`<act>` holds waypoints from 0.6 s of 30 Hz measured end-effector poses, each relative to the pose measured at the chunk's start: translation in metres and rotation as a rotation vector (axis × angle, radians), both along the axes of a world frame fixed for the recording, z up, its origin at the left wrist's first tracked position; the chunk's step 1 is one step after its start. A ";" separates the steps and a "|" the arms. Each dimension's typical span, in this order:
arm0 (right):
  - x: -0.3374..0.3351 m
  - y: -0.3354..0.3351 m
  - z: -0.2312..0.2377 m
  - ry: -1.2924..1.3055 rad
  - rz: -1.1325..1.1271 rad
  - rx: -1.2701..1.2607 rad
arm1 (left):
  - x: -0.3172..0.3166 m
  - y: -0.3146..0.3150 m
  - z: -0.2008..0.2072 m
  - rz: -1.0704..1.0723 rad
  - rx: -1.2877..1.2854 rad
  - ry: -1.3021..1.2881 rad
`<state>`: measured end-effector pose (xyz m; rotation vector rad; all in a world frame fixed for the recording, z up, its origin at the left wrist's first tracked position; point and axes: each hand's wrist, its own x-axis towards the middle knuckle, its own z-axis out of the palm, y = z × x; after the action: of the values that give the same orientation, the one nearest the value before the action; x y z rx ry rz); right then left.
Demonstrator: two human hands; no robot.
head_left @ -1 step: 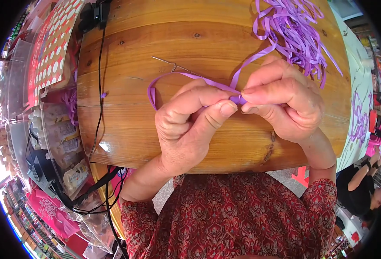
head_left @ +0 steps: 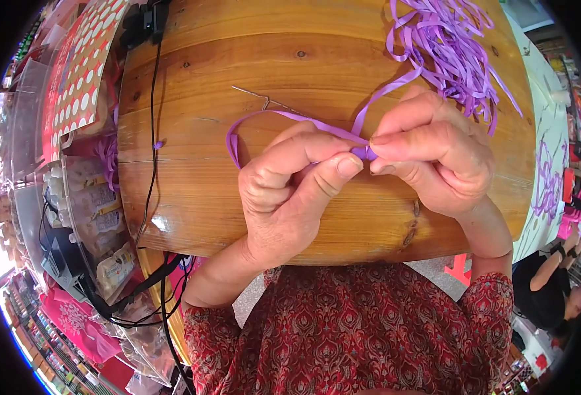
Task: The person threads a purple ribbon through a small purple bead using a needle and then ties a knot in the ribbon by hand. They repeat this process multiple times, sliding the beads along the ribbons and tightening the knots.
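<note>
Between my two hands a short folded or knotted piece of purple ribbon (head_left: 363, 153) is pinched. My left hand (head_left: 290, 191) holds its left side with thumb and index finger. Thumb and fingertips of my right hand (head_left: 435, 151) grip the right side, almost touching the left thumb. One strand loops out past my left knuckles, and another runs up to a loose heap of purple ribbon (head_left: 445, 56) at the far right of the table. Beyond my left hand lies a thin metal hook-like tool (head_left: 264, 101). My fingers partly hide the knot.
The wooden table (head_left: 238, 52) has a black cable (head_left: 153, 131) along its left side, near a small purple scrap (head_left: 159, 144). Clear bins with bottles (head_left: 99, 210) stand left. On the right is a white table (head_left: 547, 125) with more ribbon; a person in black (head_left: 542, 289) sits beyond.
Almost nothing differs. My hands and the pinched ribbon have shifted very slightly to the right, with the grip unchanged.
</note>
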<state>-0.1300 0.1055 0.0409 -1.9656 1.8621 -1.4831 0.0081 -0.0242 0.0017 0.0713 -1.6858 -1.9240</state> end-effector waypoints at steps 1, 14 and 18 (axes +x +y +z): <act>0.000 -0.001 0.001 0.002 0.001 0.001 | -0.001 0.001 -0.001 -0.030 0.062 0.008; -0.006 -0.003 0.007 0.027 0.085 0.024 | 0.005 0.008 0.000 -0.278 0.746 -0.093; -0.004 -0.001 0.008 0.020 0.085 0.016 | 0.004 0.009 -0.002 -0.210 0.533 -0.095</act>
<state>-0.1340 0.1044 0.0494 -2.0329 1.7679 -1.4258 0.0121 -0.0149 -0.0008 0.1974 -1.2304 -2.5209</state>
